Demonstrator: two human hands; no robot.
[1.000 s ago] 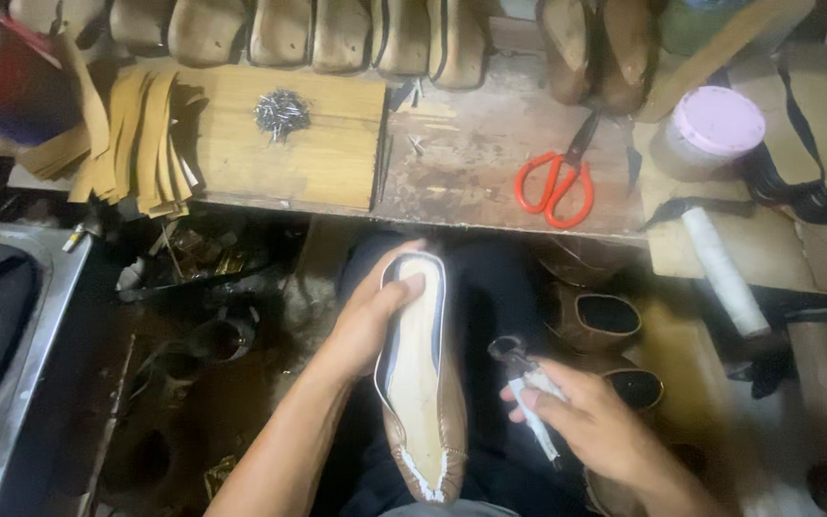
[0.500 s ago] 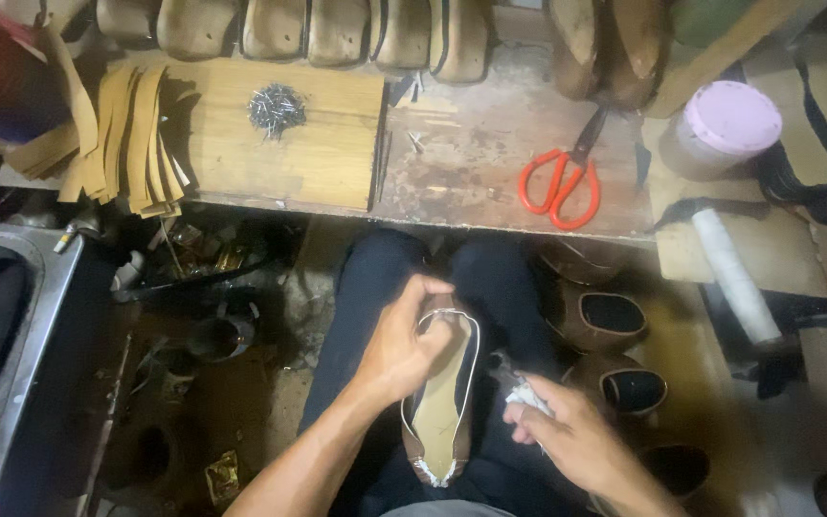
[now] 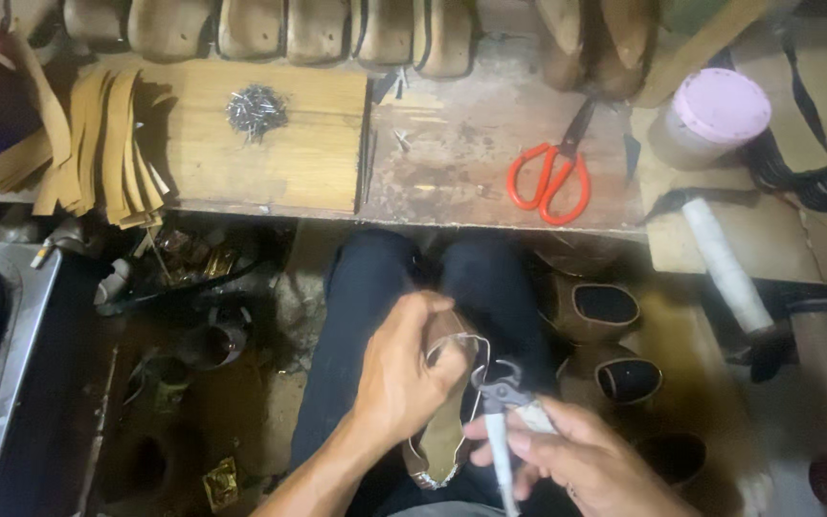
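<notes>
At lower centre, our left hand (image 3: 399,378) clamps its grip around the tan leather shoe upper on its last (image 3: 447,431), resting on our lap. Our right hand (image 3: 576,460) holds the white-handled steel pincers (image 3: 500,402) closed-fisted. The leather edge appears pliable; we grasp at the rigid last.

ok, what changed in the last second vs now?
The left hand rolled the shoe from sole-up to its edge, still gripping it on the lap. The right hand brought the pincers in from beside the shoe; their jaws now sit at its rim. Nothing was picked up or let go. The red-handled scissors, pile of nails and pink-lidded jar on the workbench stayed put.
</notes>
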